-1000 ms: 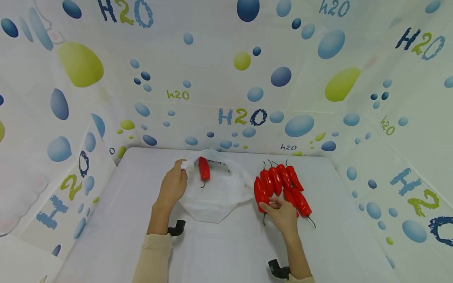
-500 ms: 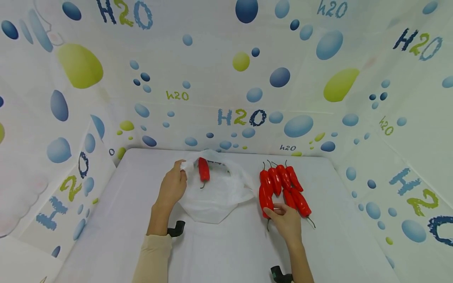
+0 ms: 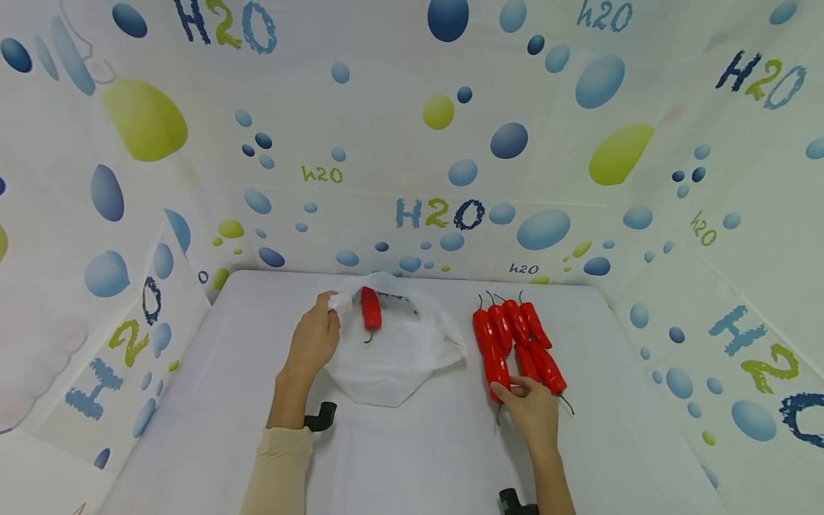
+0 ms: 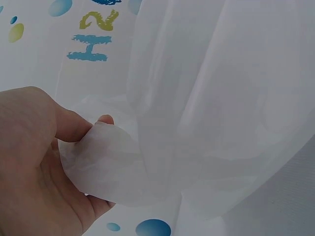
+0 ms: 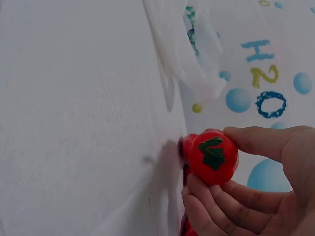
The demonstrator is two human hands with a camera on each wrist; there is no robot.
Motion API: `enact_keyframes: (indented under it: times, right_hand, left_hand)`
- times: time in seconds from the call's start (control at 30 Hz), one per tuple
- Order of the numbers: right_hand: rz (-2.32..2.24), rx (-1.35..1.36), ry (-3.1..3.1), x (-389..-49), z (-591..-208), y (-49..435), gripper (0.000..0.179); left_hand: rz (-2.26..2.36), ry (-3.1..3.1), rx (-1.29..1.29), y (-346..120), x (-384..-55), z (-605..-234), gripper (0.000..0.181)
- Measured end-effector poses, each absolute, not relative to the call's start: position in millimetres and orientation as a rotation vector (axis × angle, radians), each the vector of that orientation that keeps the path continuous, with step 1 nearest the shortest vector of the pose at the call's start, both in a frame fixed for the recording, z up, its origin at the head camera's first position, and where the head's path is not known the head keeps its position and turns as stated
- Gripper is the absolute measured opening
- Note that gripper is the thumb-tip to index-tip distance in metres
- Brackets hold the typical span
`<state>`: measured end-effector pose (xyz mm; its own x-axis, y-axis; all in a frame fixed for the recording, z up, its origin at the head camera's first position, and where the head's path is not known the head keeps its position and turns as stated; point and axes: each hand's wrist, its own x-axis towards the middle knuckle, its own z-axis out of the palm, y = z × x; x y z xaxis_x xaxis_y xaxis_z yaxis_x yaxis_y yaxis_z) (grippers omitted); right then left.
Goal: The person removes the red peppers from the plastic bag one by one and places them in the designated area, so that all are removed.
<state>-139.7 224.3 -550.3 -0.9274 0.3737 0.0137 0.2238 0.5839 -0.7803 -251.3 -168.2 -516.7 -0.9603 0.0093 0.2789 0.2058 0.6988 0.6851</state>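
My right hand (image 3: 533, 413) pinches a red chili pepper (image 3: 496, 372) near its stem end, thumb on one side and fingers on the other. In the right wrist view that pepper's green cap (image 5: 212, 154) faces the camera. Several more red peppers (image 3: 518, 325) lie in two rows right beside and beyond it. At the left, my left hand (image 3: 313, 335) holds the edge of a thin white plastic bag (image 3: 393, 372), its mouth facing me. One red pepper (image 3: 370, 309) is at the bag's opening. The left wrist view shows the thumb and fingers gripping the bag's film (image 4: 106, 162).
A white-covered table (image 3: 412, 465) lies under everything. Patterned curtain walls (image 3: 412, 143) with bubbles and H2O lettering stand behind it and on both sides. Black wrist-camera mounts (image 3: 320, 416) stick out from both wrists.
The right hand has moved a little to the right and toward me, carrying the pinched pepper from beside the bag to the front of the pepper rows. My left hand and the bag stay put.
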Motion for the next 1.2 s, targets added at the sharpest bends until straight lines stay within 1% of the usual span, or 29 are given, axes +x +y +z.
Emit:
enact_keyframes:
  times: [0.23,0.53,1.2]
  right_hand:
    - [1.181,-0.537,-2.641,-138,-555,228,0.054]
    - [1.043,-0.558,-2.637,-136,-558,232,0.048]
    - [0.930,-0.637,-2.608,-137,-564,242,0.049]
  left_hand:
    - [-1.115,-2.657,-0.171,-168,-251,-517,0.039]
    - [-1.099,-2.663,-0.168,-168,-251,-517,0.039]
    - [-1.118,-2.660,-0.169,-167,-253,-517,0.040]
